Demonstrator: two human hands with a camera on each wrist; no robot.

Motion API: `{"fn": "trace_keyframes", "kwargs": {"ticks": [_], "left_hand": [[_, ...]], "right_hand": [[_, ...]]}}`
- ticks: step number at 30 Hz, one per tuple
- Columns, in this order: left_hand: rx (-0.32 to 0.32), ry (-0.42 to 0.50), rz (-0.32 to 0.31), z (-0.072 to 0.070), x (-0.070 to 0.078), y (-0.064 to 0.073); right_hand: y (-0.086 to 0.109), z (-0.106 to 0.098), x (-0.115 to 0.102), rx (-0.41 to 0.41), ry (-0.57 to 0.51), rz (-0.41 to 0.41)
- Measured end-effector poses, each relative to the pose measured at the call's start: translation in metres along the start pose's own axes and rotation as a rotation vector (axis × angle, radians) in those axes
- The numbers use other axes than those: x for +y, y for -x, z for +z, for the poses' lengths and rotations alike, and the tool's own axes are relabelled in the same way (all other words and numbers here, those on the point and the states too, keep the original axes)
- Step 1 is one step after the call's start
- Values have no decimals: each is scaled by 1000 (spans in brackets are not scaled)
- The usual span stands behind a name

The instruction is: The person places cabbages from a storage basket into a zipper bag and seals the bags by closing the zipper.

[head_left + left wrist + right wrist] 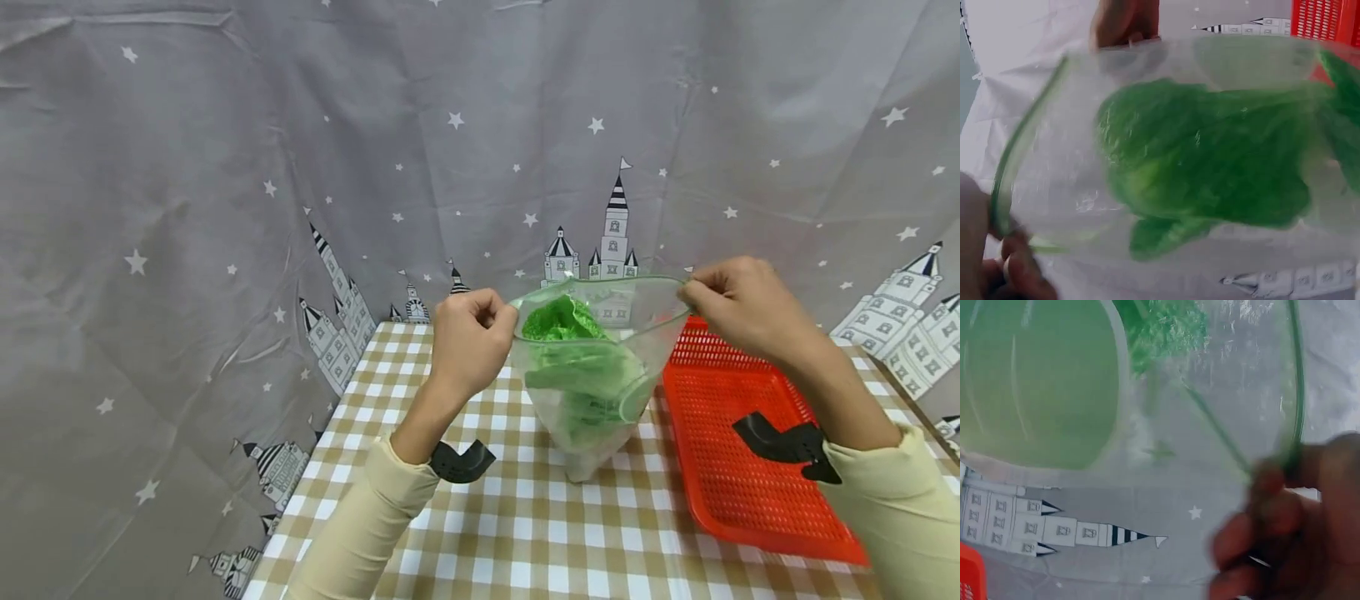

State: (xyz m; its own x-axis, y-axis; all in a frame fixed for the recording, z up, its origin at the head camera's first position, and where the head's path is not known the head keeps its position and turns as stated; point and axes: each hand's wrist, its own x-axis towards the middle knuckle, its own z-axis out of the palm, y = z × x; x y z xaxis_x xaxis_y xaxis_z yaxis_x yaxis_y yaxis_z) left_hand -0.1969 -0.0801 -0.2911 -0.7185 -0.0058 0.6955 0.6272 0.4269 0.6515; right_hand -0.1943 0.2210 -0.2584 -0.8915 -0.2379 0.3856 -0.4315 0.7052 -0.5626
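Note:
A clear zip bag (551, 417) with a green-edged mouth hangs between the two hands, its mouth spread wide. Inside it lie green leaves (562, 321) that look like lettuce, also plain through the plastic in the left wrist view as a leafy bunch (1210, 156). My left hand (472, 337) pinches the left end of the bag's rim between thumb and finger. At the opposite end, my right hand (742, 304) pinches the rim (1297, 381). The bag's lower corner points down over the table; whether it touches the cloth I cannot tell.
A red plastic basket (750, 450) with perforated walls stands at the right, under the right forearm. A brown-and-white checked cloth (525, 533) covers the table. Behind hangs a grey curtain (420, 125) printed with stars and castles.

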Motion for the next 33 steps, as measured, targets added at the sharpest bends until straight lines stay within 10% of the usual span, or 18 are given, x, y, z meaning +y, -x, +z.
{"fn": "trace_keyframes", "kwargs": {"ticks": [9,16,20,24,30,33], "left_hand": [[213,-120,168,9,-10,-1],[-66,28,52,18,0,7],[-25,106,12,25,7,18],[-18,144,-3,29,10,22],[-111,149,-157,25,-7,0],[-288,102,-261,27,-26,-17]], "right_hand": [[-1,2,2,161,41,5],[8,11,-10,63,198,-46],[41,31,-28,259,168,-163],[75,51,-42,260,183,-301],[82,59,-36,265,164,-382],[77,57,-28,227,91,-449]]}}
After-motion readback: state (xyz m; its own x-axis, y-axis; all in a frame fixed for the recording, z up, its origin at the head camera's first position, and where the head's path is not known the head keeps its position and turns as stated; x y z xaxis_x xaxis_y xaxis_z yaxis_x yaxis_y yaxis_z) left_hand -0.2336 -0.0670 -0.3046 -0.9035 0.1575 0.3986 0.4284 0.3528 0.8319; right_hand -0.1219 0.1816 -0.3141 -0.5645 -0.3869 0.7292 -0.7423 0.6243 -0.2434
